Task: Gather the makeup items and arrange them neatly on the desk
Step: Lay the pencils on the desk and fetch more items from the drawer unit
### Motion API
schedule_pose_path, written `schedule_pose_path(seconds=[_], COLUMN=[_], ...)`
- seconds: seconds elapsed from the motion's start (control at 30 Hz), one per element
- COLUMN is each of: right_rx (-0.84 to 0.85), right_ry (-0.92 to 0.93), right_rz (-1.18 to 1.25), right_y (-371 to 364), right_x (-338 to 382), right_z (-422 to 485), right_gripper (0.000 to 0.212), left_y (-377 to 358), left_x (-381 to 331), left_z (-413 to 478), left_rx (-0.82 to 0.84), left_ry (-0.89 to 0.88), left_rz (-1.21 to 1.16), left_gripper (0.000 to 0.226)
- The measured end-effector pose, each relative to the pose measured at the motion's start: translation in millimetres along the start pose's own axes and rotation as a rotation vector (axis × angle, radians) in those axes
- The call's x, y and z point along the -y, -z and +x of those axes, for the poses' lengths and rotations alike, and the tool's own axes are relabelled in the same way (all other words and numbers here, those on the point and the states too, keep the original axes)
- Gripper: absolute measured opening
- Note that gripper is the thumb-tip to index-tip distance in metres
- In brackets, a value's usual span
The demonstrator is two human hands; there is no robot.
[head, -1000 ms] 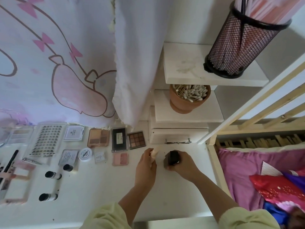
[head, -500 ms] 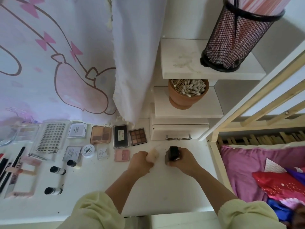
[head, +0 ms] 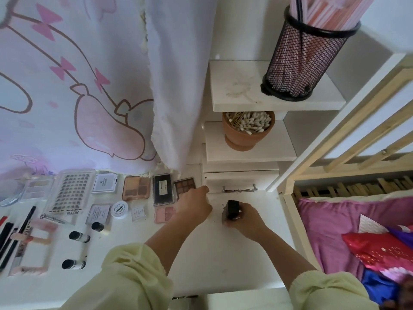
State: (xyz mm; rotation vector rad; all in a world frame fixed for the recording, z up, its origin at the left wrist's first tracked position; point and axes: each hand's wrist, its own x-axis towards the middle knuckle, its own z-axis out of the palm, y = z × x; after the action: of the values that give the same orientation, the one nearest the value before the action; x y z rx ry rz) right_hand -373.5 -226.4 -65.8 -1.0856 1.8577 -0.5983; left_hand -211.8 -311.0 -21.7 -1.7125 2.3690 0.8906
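The black case [head: 232,209] sat at the right of the bench [head: 212,260], its base against the surface, just in front of the drawer unit [head: 241,179]. Its longer side ran away from the person, toward that unit. The right hand [head: 244,222] grasped it from the near side, the grip closed round its lower part. The laid-out makeup lay to the left of the case. The nearest pieces were the brown palette [head: 184,186] at the back and the pink compact [head: 164,214] in front of it. The left hand [head: 196,202] lay between the case and these, knuckles up, beside the brown palette. Whether its grip held anything could not be told. The right hand was judged the nearer for carrying the case leftward.
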Motion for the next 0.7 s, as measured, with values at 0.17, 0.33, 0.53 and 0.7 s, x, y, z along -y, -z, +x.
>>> schedule_pose_path(seconds=[0.17,0.33,0.53,0.7], right_rx=[-0.003,-0.016,-0.043,-0.035], right_ry=[-0.001,-0.008,-0.019,0.049], right_rz=[-0.013,-0.014,-0.031,-0.095], right_y=[-2.0,-2.4,-3.8,9.7], right_x=[0.3,1.0,4.5,17.6], right_z=[-1.5,-2.7,-5.0,-10.3], right_gripper=[0.039,0.035,0.036,0.061], left_y=[-5.9,-13.5,-18.7,-12.9], left_x=[-7.1,-5.7,-2.6,0.1], left_z=[-5.6,-9.7,-10.1,-13.4], left_rx=[-0.045,-0.043,-0.027,-0.028], left_ry=[-0.086,-0.085,-0.056,-0.046], left_rz=[0.056,0.051,0.017,0.001], left_gripper=[0.019,0.018,0.024,0.047])
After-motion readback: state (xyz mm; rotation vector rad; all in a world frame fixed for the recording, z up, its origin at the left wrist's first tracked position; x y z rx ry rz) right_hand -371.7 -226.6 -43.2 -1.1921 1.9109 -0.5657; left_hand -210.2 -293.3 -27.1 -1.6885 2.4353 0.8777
